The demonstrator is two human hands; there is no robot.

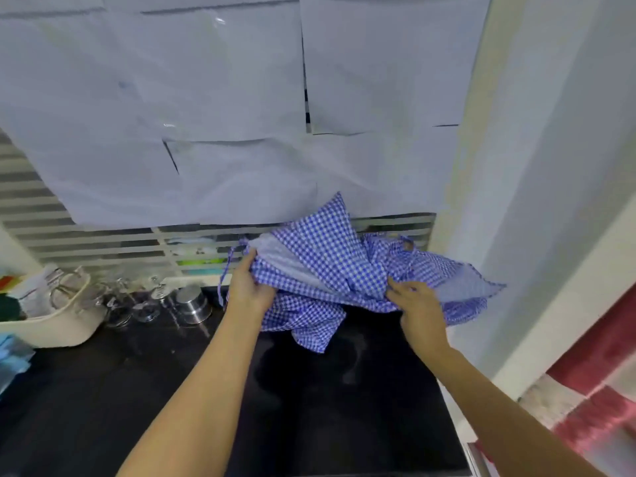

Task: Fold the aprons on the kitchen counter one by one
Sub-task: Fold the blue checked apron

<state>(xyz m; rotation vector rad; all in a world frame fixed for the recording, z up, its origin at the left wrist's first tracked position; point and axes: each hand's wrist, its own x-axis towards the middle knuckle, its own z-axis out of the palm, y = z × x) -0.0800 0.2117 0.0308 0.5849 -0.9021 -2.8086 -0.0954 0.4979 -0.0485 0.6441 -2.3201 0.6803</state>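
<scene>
From the head view, the blue-and-white checked apron (pixel 330 256) is a loose, crumpled heap at the far right of the dark table (pixel 309 407), close against the wall. Part of it is lifted off the surface between my two grips, and its lower folds hang down and touch the table. I cannot tell whether the heap is one apron or more. My left grip (pixel 249 292) is at the heap's left edge. Its fingers are curled into the cloth and clench a bunch of it where the pale inner side shows, and a thin tie (pixel 223 284) dangles just beside that wrist. My right grip (pixel 420 306) is on the heap's right-hand part, its fingers bent over and pinching a gathered fold. A flat corner of cloth sticks out beyond it to the right. One peak of cloth stands up between and behind both grips. Both bare forearms reach forward from the lower edge, the left rising from lower left and the right from lower right, with the backs of both hands turned up. Well apart on the table's left stand a cream basket (pixel 69 330), some glass jars (pixel 144 304) and a steel tin (pixel 193 303). White sheets (pixel 223 98) cover the wall above a slatted window (pixel 86 239).
</scene>
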